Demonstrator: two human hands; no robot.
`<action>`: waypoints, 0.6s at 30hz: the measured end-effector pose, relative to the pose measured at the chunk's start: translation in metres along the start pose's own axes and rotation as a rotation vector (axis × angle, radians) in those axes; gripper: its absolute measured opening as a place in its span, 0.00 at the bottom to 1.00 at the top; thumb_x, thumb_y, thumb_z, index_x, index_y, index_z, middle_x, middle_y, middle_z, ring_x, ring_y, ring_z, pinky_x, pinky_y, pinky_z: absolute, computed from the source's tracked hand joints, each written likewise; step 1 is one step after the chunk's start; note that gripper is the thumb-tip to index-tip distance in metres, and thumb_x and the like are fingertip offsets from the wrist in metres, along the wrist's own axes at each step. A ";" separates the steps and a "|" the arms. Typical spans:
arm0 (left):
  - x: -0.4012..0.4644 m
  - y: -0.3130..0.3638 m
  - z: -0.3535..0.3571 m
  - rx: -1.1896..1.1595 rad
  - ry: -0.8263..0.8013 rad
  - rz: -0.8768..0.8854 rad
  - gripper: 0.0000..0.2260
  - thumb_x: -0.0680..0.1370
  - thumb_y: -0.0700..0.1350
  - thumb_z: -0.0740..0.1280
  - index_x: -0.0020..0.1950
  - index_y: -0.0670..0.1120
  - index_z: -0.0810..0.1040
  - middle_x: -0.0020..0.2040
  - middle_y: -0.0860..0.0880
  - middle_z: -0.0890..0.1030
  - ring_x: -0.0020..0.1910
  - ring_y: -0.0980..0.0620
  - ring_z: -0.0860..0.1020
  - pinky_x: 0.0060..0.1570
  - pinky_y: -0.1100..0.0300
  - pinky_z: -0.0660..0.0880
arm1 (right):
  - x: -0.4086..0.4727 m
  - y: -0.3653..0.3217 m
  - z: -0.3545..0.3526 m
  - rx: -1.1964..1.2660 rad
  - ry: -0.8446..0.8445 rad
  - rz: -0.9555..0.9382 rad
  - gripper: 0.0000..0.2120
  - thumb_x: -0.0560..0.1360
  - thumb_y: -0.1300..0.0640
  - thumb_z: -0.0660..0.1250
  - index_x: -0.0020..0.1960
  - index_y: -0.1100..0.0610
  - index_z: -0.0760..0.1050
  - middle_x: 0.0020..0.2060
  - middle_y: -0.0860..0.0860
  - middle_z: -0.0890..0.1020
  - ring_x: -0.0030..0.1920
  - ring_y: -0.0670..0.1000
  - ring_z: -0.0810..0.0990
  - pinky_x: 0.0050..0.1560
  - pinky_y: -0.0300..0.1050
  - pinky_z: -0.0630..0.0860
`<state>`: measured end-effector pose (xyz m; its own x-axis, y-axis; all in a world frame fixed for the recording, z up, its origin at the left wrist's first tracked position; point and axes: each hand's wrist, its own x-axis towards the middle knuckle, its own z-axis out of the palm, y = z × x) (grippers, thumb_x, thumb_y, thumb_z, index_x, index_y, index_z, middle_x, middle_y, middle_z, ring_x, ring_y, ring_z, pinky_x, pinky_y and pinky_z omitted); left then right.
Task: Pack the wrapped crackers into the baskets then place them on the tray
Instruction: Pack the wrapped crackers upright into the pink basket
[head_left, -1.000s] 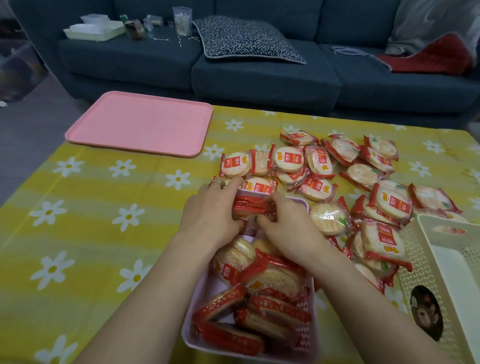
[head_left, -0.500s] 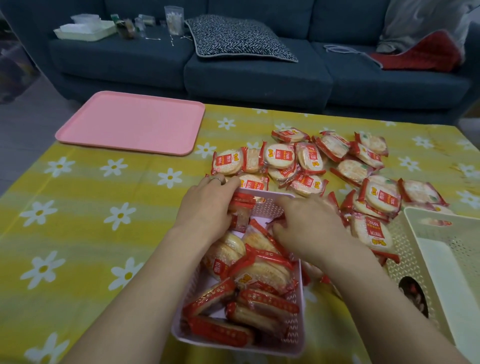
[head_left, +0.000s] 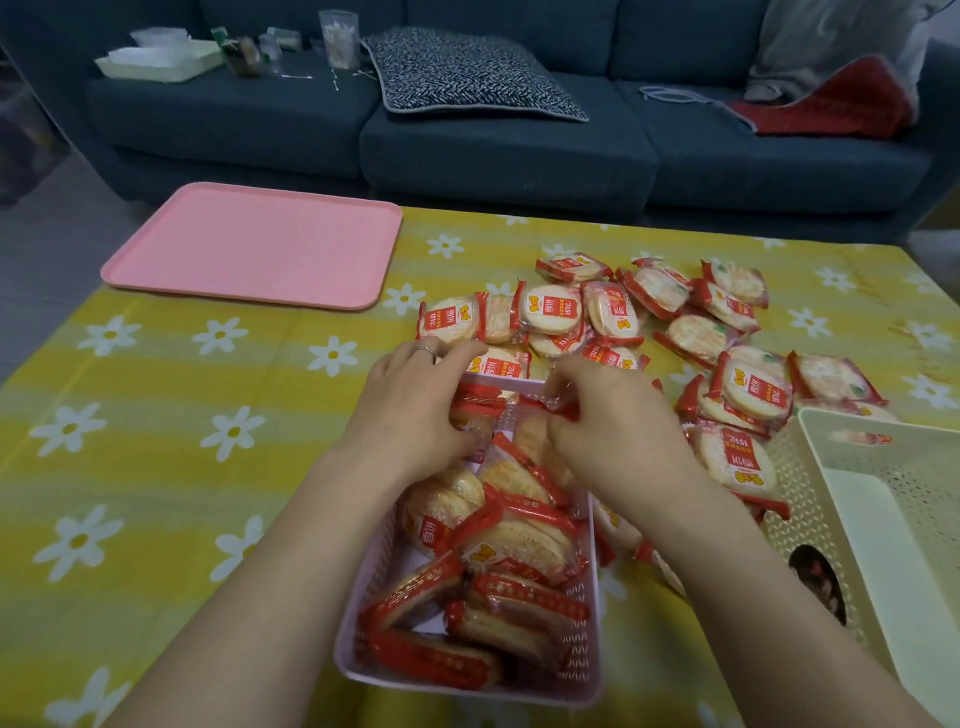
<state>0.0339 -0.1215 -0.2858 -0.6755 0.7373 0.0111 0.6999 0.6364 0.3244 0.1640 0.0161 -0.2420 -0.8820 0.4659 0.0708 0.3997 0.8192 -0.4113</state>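
A: Where is the packing being done?

B: In the pale pink perforated plastic basket (head_left: 587, 670), set nearest the body at six o'clock on the yellow daisy-print tablecloth (head_left: 171, 415). Both hands are kept at its far end, at twelve o'clock of the basket.

A: How are the hands held?

B: The left hand (head_left: 410, 410) is curled over red-edged packets stood on edge against the far wall, probably to keep them upright. The right hand (head_left: 608, 421) is closed round a red wrapper edge beside it, apparently so another packet can be slotted into the gap.

A: And the crackers themselves?

B: Round pale rice crackers in clear film with red sealed ends (head_left: 550, 312). Those in the basket are stood on edge and overlapped, presumably so that more can be fitted; the near end is already filled. The loose heap is spread from twelve to three o'clock of the basket.

A: Anything else waiting?

B: A cream perforated plastic basket (head_left: 883, 483) at three o'clock, holding nothing that can be seen, and the flat pink rectangular tray (head_left: 249, 244) at ten o'clock, on which no basket has been placed yet
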 end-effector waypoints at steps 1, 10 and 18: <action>-0.001 0.003 -0.004 -0.053 0.013 0.018 0.39 0.68 0.55 0.75 0.77 0.60 0.62 0.70 0.50 0.70 0.70 0.46 0.65 0.70 0.51 0.63 | 0.000 0.000 -0.006 0.055 0.025 0.013 0.08 0.72 0.58 0.67 0.50 0.53 0.76 0.44 0.50 0.82 0.45 0.55 0.80 0.44 0.53 0.79; -0.009 0.042 -0.035 -0.776 0.028 0.146 0.19 0.69 0.60 0.75 0.52 0.53 0.74 0.51 0.57 0.77 0.54 0.54 0.78 0.54 0.52 0.77 | 0.006 -0.002 -0.038 0.670 0.304 0.154 0.15 0.72 0.62 0.71 0.57 0.50 0.76 0.46 0.47 0.80 0.38 0.41 0.78 0.36 0.39 0.77; -0.002 0.034 -0.026 -0.826 0.068 0.054 0.08 0.72 0.48 0.72 0.47 0.51 0.75 0.45 0.55 0.80 0.43 0.46 0.81 0.50 0.41 0.78 | 0.006 -0.006 -0.029 0.913 0.234 0.249 0.08 0.78 0.55 0.67 0.57 0.48 0.77 0.51 0.48 0.82 0.48 0.46 0.82 0.43 0.39 0.80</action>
<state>0.0533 -0.1073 -0.2504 -0.6771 0.7297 0.0953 0.3539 0.2094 0.9115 0.1638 0.0232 -0.2127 -0.6871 0.7261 0.0251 0.1335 0.1601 -0.9780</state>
